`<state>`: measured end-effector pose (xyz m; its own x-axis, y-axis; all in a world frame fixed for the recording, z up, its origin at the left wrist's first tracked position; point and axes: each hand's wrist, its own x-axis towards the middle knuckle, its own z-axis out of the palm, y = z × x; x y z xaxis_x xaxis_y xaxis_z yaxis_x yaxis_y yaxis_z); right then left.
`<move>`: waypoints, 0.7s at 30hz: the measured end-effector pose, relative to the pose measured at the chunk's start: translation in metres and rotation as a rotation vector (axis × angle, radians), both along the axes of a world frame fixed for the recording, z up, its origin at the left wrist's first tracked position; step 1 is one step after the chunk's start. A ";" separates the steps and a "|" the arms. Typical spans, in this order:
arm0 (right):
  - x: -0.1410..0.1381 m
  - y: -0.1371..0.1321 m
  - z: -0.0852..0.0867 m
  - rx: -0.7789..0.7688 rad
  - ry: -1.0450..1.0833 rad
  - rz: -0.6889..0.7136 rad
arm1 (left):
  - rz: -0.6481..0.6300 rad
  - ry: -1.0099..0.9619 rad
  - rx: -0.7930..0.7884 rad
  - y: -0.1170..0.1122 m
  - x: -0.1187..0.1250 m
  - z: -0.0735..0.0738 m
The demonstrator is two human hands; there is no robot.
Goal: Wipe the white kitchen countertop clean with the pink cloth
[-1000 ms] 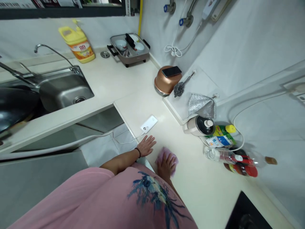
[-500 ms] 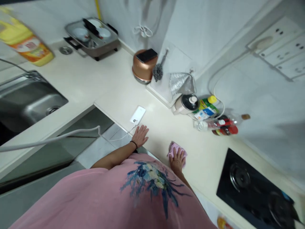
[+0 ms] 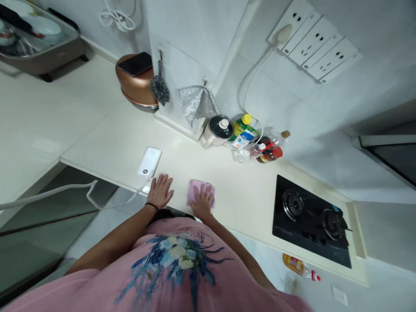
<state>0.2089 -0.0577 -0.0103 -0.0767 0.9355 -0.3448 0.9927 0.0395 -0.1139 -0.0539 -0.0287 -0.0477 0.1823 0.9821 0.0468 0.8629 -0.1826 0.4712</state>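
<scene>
My right hand (image 3: 202,201) lies flat on a pink cloth (image 3: 197,191) spread on the cream countertop (image 3: 123,138), fingers pressing down on it. My left hand (image 3: 161,190) rests open and flat on the counter's front edge, fingers spread, a dark band on its wrist. Just beyond the left hand lies a white power bank (image 3: 149,161) with a cable running off the edge.
A black two-burner gas hob (image 3: 308,221) sits to the right. Against the wall stand a small cooker (image 3: 217,130), bottles (image 3: 260,149), a copper pot (image 3: 136,84) with a phone on it, a scrubber and a silver cloth. An electric pan (image 3: 39,43) is far left.
The view swung right, bringing the hob and wall sockets into sight. My right hand with the pink cloth slid left, closer to my left hand, which stayed flat on the counter edge.
</scene>
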 end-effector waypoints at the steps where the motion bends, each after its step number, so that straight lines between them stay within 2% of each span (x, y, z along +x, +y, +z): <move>1: -0.009 0.018 0.001 0.006 0.030 0.103 | 0.007 -0.010 -0.006 0.001 0.000 0.000; 3: -0.013 0.054 0.004 0.014 0.069 0.223 | 0.041 -0.028 -0.019 0.002 -0.001 0.001; 5: 0.001 0.085 0.009 0.010 0.067 0.217 | 0.099 -0.038 -0.032 0.004 -0.001 0.003; 7: 0.033 0.103 0.011 0.012 0.035 0.122 | 0.148 -0.029 -0.043 0.005 0.001 0.007; 9: 0.083 0.103 0.010 0.033 0.001 -0.015 | 0.171 -0.007 -0.052 0.006 0.003 0.009; 12: 0.180 0.066 0.007 0.054 -0.031 -0.292 | 0.181 0.015 -0.048 0.006 0.007 0.009; 14: 0.244 0.027 0.004 0.035 -0.057 -0.498 | 0.186 0.015 -0.034 0.006 0.008 0.006; 16: 0.295 -0.012 0.002 0.027 -0.059 -0.685 | 0.185 0.015 -0.014 0.006 0.009 0.002; 18: 0.326 -0.042 0.001 0.069 -0.062 -0.874 | 0.179 0.024 0.007 0.006 0.010 0.001; 21: 0.343 -0.070 0.003 0.088 -0.079 -0.946 | 0.172 0.052 0.032 0.007 0.011 0.003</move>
